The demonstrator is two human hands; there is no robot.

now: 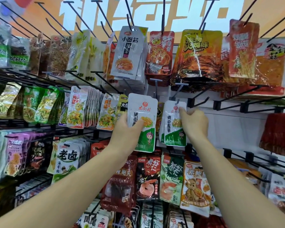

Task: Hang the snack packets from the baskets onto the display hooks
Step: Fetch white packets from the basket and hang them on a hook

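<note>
My left hand (127, 129) grips a white and green snack packet (142, 112) by its lower left side and holds it upright in front of the rack. To its right, a matching white and green packet (174, 127) hangs at a display hook (178, 100). My right hand (194, 122) pinches that packet near its top right corner, just below the hook. Whether its hole is fully over the hook I cannot tell. No basket is in view.
Rows of black hooks cover the wall, most loaded with snack packets. Several bare hooks (247, 102) jut out to the right of my right hand. A red stack of packets (280, 134) hangs at far right. More packets (148, 178) hang right below my hands.
</note>
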